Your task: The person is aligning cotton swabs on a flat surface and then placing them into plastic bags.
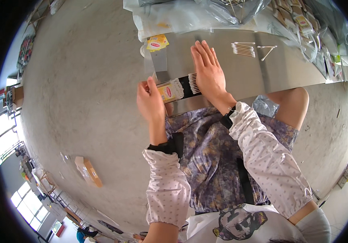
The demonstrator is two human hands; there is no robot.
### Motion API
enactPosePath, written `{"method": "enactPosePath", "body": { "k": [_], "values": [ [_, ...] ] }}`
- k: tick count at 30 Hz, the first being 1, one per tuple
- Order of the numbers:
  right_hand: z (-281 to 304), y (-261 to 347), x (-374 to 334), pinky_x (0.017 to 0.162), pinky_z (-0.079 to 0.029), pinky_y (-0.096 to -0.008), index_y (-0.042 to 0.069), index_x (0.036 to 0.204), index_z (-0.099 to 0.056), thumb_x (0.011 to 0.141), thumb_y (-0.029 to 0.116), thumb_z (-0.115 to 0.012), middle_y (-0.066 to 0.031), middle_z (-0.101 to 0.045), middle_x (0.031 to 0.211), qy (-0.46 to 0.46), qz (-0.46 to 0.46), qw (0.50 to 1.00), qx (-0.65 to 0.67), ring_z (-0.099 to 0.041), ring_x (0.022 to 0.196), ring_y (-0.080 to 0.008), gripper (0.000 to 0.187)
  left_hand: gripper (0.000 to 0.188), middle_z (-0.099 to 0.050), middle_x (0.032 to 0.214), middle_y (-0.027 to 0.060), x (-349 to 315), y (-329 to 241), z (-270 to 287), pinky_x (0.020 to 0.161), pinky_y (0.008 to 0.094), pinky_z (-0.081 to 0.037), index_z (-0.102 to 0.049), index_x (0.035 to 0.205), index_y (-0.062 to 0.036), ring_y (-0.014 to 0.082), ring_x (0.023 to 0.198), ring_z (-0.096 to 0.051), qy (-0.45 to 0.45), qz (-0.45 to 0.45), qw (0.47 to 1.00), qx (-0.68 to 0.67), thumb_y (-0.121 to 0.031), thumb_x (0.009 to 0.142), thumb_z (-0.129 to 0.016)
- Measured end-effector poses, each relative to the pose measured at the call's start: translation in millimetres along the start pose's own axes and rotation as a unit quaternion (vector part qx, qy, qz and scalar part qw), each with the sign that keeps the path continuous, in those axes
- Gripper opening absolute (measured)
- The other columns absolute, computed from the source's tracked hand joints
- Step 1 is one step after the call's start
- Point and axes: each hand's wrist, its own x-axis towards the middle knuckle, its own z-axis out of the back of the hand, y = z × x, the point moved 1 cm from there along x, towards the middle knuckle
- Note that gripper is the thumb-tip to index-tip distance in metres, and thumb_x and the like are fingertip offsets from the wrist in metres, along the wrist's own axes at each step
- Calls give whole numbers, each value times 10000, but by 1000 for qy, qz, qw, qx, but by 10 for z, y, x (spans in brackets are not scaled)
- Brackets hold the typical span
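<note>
My left hand [149, 99] grips the left end of a clear packet of cotton swabs [170, 90] with a yellow label at the near left edge of the metal table. Its fingers are curled round the packet's end. To the right of the label, white swab tips stand in a row over a black strip [186, 86]. More cotton swabs [193, 83] lie on that strip, partly hidden under my right hand [210, 75]. The right hand is laid flat, its fingers stretched toward the far side of the table.
Yellow label cards [157, 42] lie at the table's far left corner. A small row of swabs [243, 49] and a few crossed swabs [266, 52] rest on the metal table [295, 69]. Plastic bags [174, 18] cover the far side. A cardboard box [88, 171] sits on the floor.
</note>
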Motion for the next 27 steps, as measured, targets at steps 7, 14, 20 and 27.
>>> {"method": "enactPosePath", "body": {
  "k": [7, 14, 20, 27],
  "values": [
    [-53, 210, 30, 1220, -238, -412, -8, 1414, -435, 923, 56, -444, -139, -414, 1509, 21, 23, 1000, -5, -302, 1461, -281, 495, 551, -721, 840, 143, 35, -44, -85, 704, 439, -501, -738, 923, -72, 350, 792, -675, -7, 19, 997, 74, -532, 997, -446],
    [-53, 220, 36, 1211, -261, -412, -10, 1395, -456, 910, 49, -458, -137, -444, 1484, 14, 32, 999, -3, -321, 1451, -281, 488, 505, -678, 823, 236, 164, 122, -112, 677, 412, -483, -721, 1009, -6, 375, 760, -659, 80, 4, 996, -36, -448, 1019, -476],
    [-67, 233, 43, 1208, -267, -411, -17, 1375, -469, 909, 67, -481, -139, -448, 1478, 7, 37, 999, 1, -324, 1450, -281, 473, 584, -471, 592, 64, 152, 156, -186, 565, 361, -382, -556, 726, 82, 137, 619, -402, 54, -33, 989, -131, -415, 1029, -512],
    [-126, 418, 57, 1205, -275, -418, -22, 1363, -472, 911, 61, -493, -151, -438, 1481, 16, 31, 998, 43, -319, 1450, -292, 460, 546, -524, 606, 98, 130, 137, -222, 584, 362, -409, -605, 784, 99, 139, 630, -428, 41, -50, 989, -133, -363, 1048, -482]
  ]
}}
